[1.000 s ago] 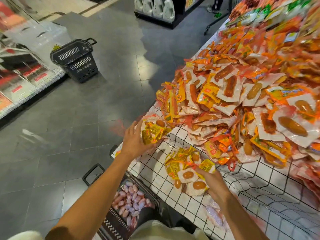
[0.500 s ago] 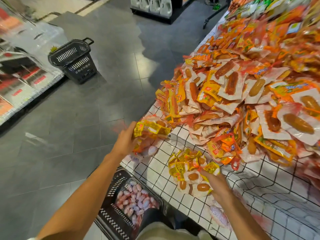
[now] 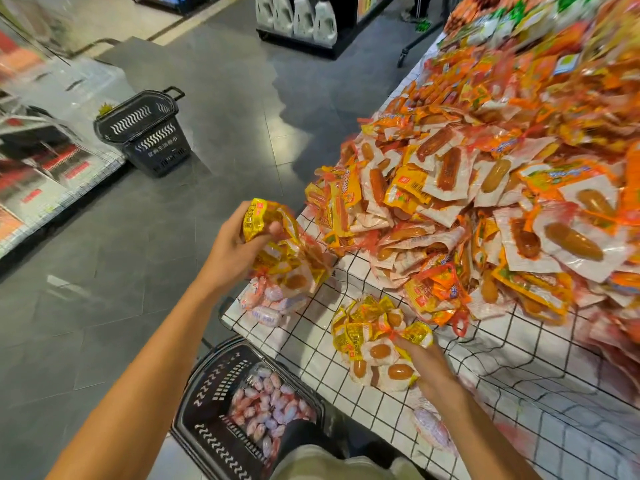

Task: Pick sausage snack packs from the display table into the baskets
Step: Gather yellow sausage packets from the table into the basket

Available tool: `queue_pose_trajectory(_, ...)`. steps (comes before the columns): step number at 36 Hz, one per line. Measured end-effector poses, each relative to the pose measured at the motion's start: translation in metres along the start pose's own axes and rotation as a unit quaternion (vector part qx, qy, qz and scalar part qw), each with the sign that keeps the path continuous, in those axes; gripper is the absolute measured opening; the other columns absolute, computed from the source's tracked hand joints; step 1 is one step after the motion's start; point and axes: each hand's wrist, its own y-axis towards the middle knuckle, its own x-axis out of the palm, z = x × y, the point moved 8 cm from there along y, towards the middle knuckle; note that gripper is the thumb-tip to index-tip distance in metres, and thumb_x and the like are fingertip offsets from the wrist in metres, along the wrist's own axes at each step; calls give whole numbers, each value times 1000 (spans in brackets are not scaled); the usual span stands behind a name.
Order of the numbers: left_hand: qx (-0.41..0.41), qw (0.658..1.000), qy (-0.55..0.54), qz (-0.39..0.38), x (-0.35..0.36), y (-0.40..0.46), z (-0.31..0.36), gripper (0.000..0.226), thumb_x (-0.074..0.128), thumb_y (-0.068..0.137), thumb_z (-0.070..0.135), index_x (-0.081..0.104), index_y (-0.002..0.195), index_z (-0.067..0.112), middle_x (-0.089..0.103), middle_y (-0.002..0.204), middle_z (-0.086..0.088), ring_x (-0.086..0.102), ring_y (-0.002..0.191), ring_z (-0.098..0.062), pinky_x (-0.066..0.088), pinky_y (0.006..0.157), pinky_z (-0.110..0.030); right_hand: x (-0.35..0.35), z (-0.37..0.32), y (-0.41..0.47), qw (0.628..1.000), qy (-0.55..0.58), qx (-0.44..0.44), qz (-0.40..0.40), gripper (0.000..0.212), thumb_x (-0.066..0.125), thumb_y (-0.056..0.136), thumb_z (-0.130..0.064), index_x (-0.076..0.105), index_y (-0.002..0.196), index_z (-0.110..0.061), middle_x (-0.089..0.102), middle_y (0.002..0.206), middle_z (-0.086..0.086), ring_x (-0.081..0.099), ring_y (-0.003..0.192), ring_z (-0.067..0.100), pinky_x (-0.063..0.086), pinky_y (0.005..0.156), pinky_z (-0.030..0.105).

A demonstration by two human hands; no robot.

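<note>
My left hand (image 3: 232, 247) grips a bunch of yellow sausage snack packs (image 3: 277, 251) just off the left corner of the display table (image 3: 374, 420). My right hand (image 3: 427, 363) rests on a second bunch of yellow packs (image 3: 370, 344) lying on the wire-grid table top, fingers curled round its right side. A big heap of orange and white sausage packs (image 3: 485, 188) covers the table behind. Below the table edge stands a black basket (image 3: 207, 393) holding several pink-wrapped sausages (image 3: 266, 407).
A few pink-white packs (image 3: 266, 310) lie at the table's corner under my left hand. A second black basket (image 3: 145, 133) stands on the grey floor at the far left, beside a low display. Shelving with white jugs (image 3: 298, 15) is at the back.
My left hand has lifted its yellow bunch off the table corner and drawn it leftward, past the edge. My right hand has stayed on the second bunch.
</note>
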Motion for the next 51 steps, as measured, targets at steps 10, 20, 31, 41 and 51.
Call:
queue_pose_trajectory(10, -44, 995, -88, -13, 18, -36, 10, 26, 71, 95, 34, 65, 116, 20, 72, 104, -4, 71, 96, -17, 58, 81, -25, -11, 0, -8, 1000, 0, -1, 22, 23, 84, 82, -22, 71, 99, -30, 79, 78, -4, 75, 64, 17, 56, 46, 35)
queue_pose_trajectory(20, -176, 984, -15, 37, 66, -87, -96, 26, 68, 97, 32, 63, 122, 35, 71, 112, 6, 67, 109, -12, 53, 99, -37, -22, 8, -7, 999, -8, -4, 41, 15, 78, 86, -10, 75, 100, -15, 79, 91, 9, 76, 79, 25, 58, 56, 30)
queue_pose_trajectory(31, -123, 907, 378, -140, 136, -117, -153, 117, 55, 77, 84, 0, 163, 27, 6, 170, -9, -2, 157, -30, 12, 126, -53, -28, 20, 8, 997, -31, 7, 74, 17, 82, 82, -15, 76, 98, -17, 79, 88, 4, 75, 81, 24, 59, 57, 30)
queue_pose_trajectory(41, -71, 877, 458, -128, 143, -118, -154, 109, 72, 82, 54, 2, 162, 31, 17, 168, -12, 16, 155, -35, 35, 116, -58, -30, 30, 15, 993, -37, 31, 111, 37, 84, 80, -20, 72, 113, -9, 75, 101, 14, 71, 91, 31, 58, 73, 38)
queue_pose_trajectory(51, -103, 948, 271, -133, 111, -95, -141, 80, 73, 79, 13, 39, 147, 37, 69, 97, 5, 64, 68, -7, 39, 50, -16, -22, 21, -6, 998, 42, -3, 53, 29, 77, 82, -2, 79, 89, -30, 79, 82, -6, 76, 76, 15, 54, 47, 23)
